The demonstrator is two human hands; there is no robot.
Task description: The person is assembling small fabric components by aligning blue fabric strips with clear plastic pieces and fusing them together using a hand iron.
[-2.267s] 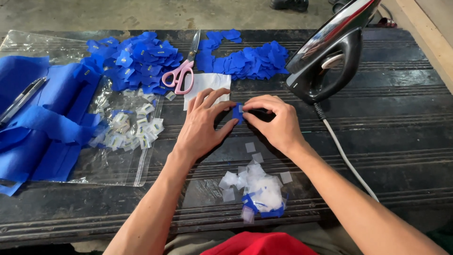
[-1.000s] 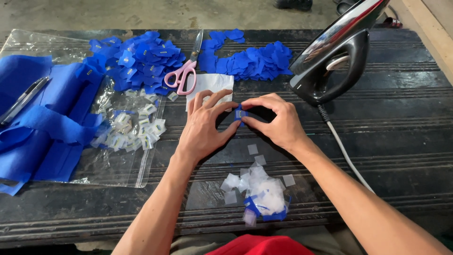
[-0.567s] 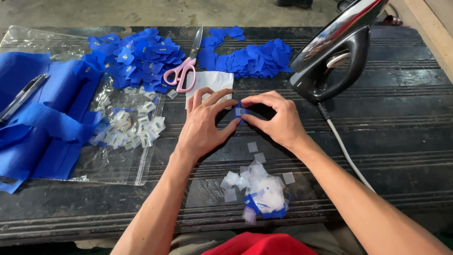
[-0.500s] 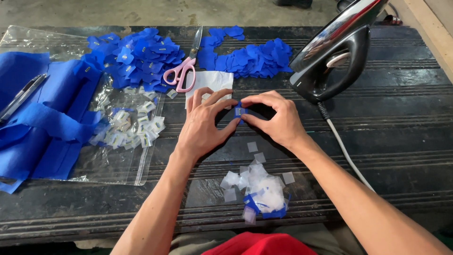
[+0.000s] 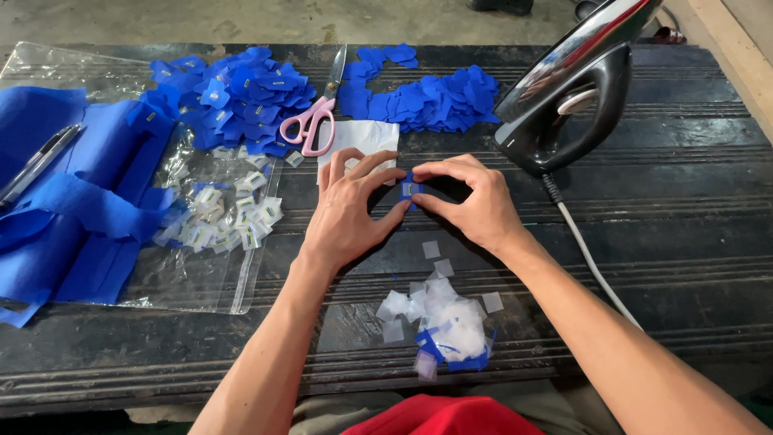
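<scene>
Almost nothing has shifted since the earlier frames: both hands stay at the same spot on the dark bench, fingertips meeting over one small blue patch [image 5: 410, 190], so the fiddly work on that single piece looks to be still going rather than finished. The left hand [image 5: 348, 211] lies flat with its fingers fanned, thumb and forefinger closing on the patch's left edge; the right hand [image 5: 475, 201] arches over from the other side and pinches the right edge, so the two are together, clamped on the patch, which sits between their fingertips and carries a tiny pale label in its middle. Compared with the oldest frame, the right hand's fingers have curled a little tighter and the patch shows slightly more clearly; the scissors, iron and heaps have not moved. Just beyond the left fingers lies a white sheet [image 5: 360, 138], and past it pink scissors [image 5: 312, 122]. Beyond both hands is a row of blue cut pieces [image 5: 427, 97], with a second heap [image 5: 233, 93] off past the left hand. Further left, a clear bag [image 5: 205, 266] holds small pale labels [image 5: 221, 217], beside blue cloth [image 5: 68, 201] and a pen [image 5: 36, 161]. Beyond the right hand stands a black iron [image 5: 576, 93], well apart from the fingers. Nearer the body, behind the wrists, is a pile of white and blue scraps [image 5: 443, 326].
</scene>
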